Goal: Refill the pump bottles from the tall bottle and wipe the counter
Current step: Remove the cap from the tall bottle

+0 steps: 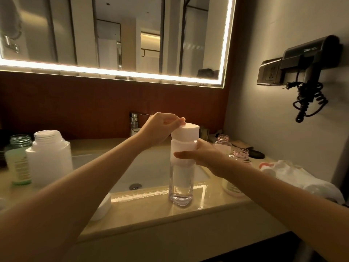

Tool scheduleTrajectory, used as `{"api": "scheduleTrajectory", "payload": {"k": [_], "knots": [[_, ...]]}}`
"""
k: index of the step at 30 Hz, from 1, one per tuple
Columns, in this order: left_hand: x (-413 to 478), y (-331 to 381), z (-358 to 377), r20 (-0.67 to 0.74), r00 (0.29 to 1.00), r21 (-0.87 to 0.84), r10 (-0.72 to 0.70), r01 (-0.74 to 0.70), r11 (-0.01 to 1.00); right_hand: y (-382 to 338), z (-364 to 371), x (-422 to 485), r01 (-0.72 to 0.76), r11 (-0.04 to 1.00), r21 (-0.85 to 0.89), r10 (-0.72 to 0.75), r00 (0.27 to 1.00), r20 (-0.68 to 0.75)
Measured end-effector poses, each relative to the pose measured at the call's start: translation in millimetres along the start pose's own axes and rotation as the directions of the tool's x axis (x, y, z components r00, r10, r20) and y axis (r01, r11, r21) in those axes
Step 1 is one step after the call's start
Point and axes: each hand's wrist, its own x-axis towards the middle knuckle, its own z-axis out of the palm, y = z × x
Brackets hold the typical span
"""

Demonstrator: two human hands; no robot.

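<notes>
A tall clear bottle (pixel 181 184) with clear liquid stands upright on the front rim of the counter (pixel 147 210). My right hand (pixel 204 155) wraps its upper body. My left hand (pixel 162 127) grips the edge of its white cap (pixel 186 134), which sits slightly tilted on the neck. Two small pink-tinted bottles (pixel 240 155) stand open, without pumps, to the right behind my right arm. A white cloth (pixel 300 176) lies on the counter at the far right.
A wide white open bottle (pixel 49 157) and a green labelled bottle (pixel 18 167) stand at the left. The sink basin (pixel 143 171) and tap (pixel 134 122) lie behind the tall bottle. A white lid (pixel 103 207) rests under my left forearm. A hair dryer (pixel 311 59) hangs on the right wall.
</notes>
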Motion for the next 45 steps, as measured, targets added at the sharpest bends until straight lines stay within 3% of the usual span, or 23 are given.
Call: {"api": "scheduleTrajectory", "payload": {"k": [2, 4, 7, 9, 11, 16, 23, 28, 31, 33, 36, 39, 42, 45], "knots": [[-4.2, -3.2, 4.0, 0.001, 0.999, -0.087, -0.049, 0.049, 0.995, -2.9, -8.1, -7.2, -0.017, 1.000, 0.006, 0.016, 0.994, 0.107], [-7.4, -6.3, 7.5, -0.016, 0.994, -0.187, -0.109, 0.104, 0.977, -3.5, -17.5, -14.1, -0.039, 0.999, 0.000, 0.039, 0.993, 0.109], [-15.9, -17.6, 10.5, -0.080, 0.983, -0.296, -0.168, 0.138, 0.945, -4.2, -28.6, -17.7, -0.025, 0.999, -0.020, 0.024, 0.996, -0.085], [-27.8, -30.7, 16.3, -0.086, 0.978, -0.331, -0.191, 0.153, 0.931, -11.5, -33.9, -18.8, 0.078, 0.996, -0.045, -0.087, 0.971, -0.223], [-45.9, -40.3, 27.2, -0.031, 0.980, -0.344, -0.196, 0.174, 0.923, -20.4, -38.1, -17.7, 0.150, 0.974, -0.168, -0.190, 0.948, -0.256], [-72.9, -48.0, 65.5, 0.186, 0.962, -0.427, -0.200, 0.262, 0.866, -45.0, -27.8, -9.5, 0.211, 0.847, -0.487, -0.320, 0.935, -0.152], [-67.1, -47.0, 89.2, 0.067, 0.979, -0.397, -0.195, 0.205, 0.895, -54.4, -16.0, 0.0, 0.152, 0.713, -0.685, -0.307, 0.945, -0.111], [-68.3, -56.4, 95.9, 0.005, 0.980, -0.336, -0.198, 0.189, 0.923, -55.8, -17.6, 2.5, 0.118, 0.856, -0.504, -0.167, 0.984, -0.054], [-69.4, -56.0, 99.0, -0.048, 0.978, -0.286, -0.204, 0.182, 0.941, -60.6, -20.3, 1.6, 0.101, 0.875, -0.474, -0.131, 0.991, -0.029], [-69.7, -55.2, 100.1, -0.065, 0.976, -0.275, -0.210, 0.184, 0.944, -61.6, -18.2, 2.3, 0.110, 0.822, -0.558, -0.175, 0.982, -0.064], [-70.4, -54.5, 101.9, -0.090, 0.975, -0.254, -0.205, 0.176, 0.951, -60.9, -14.2, 4.3, 0.112, 0.640, -0.760, -0.259, 0.963, -0.076], [-71.3, -51.9, 103.0, -0.117, 0.971, -0.234, -0.208, 0.177, 0.956, -61.9, -15.0, 6.6, 0.070, 0.487, -0.870, -0.253, 0.965, -0.064], [-71.9, -51.7, 102.9, -0.117, 0.970, -0.231, -0.211, 0.180, 0.956, -65.9, -14.0, 9.1, 0.081, 0.515, -0.853, -0.204, 0.978, -0.031], [-72.1, -51.4, 102.8, -0.117, 0.972, -0.230, -0.206, 0.175, 0.957, -74.9, -17.9, 8.4, 0.112, 0.624, -0.773, -0.088, 0.993, 0.073]]}}
